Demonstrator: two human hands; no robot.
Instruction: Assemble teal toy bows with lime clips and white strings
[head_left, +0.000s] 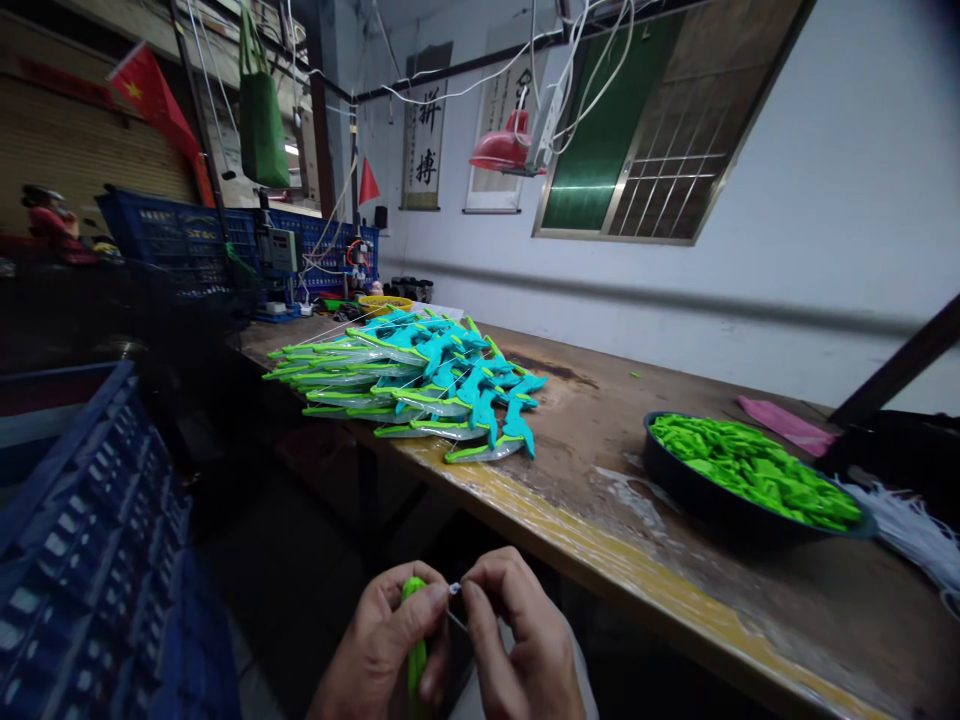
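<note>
Here, just off the near edge of the brown tabletop point(581, 425): left hand point(386, 635) closed round a slim bright-green strip point(415, 665), right hand point(519, 640) pinching knotted white cord point(454, 589) thumb-to-forefinger. Heaped turquoise-and-lime bow-shaped pieces point(442, 375) crowd that edge leftward; toward right end, dark-blue basin point(694, 500) of green parts point(754, 470), pink cloth point(787, 426) behind.
</note>
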